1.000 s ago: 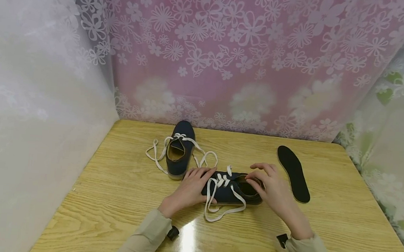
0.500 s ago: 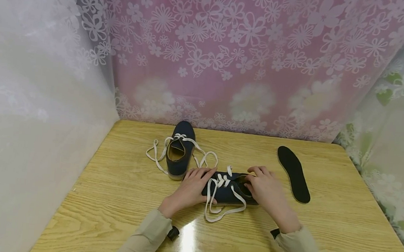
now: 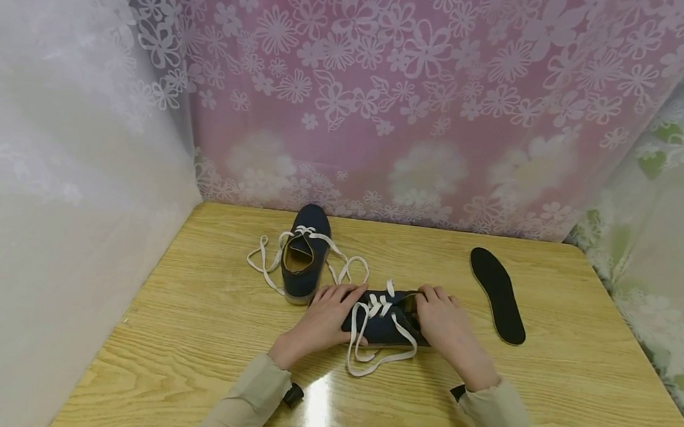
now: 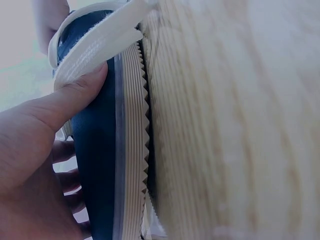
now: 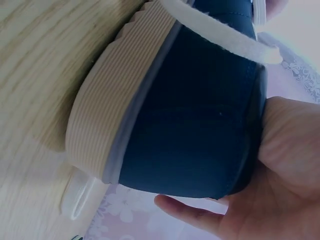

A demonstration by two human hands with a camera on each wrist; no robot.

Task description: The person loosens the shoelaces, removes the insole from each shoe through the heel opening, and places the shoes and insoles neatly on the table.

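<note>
A dark navy sneaker [image 3: 377,333] with white laces [image 3: 397,357] lies crosswise at the table's middle, sole down, its toe to the left. My left hand [image 3: 324,316] grips the toe end; in the left wrist view its thumb [image 4: 82,90] lies along the near side of the upper, with the other fingers round the far side. My right hand [image 3: 448,326] reaches into the opening over the heel. In the right wrist view one finger [image 5: 190,212] sticks out beside the heel, while the thumb and other fingers are hidden in or behind the shoe.
A second navy sneaker [image 3: 304,284] stands at the back left, toe away, its untied laces [image 3: 262,271] spread on both sides. To the right lies a black insole [image 3: 499,296]. Flowered curtains hang behind and beside the wooden table [image 3: 187,335].
My right hand has moved left and farther into the shoe's opening, from loosely over the heel to fingers hidden inside. The left hand keeps its grip on the toe.
</note>
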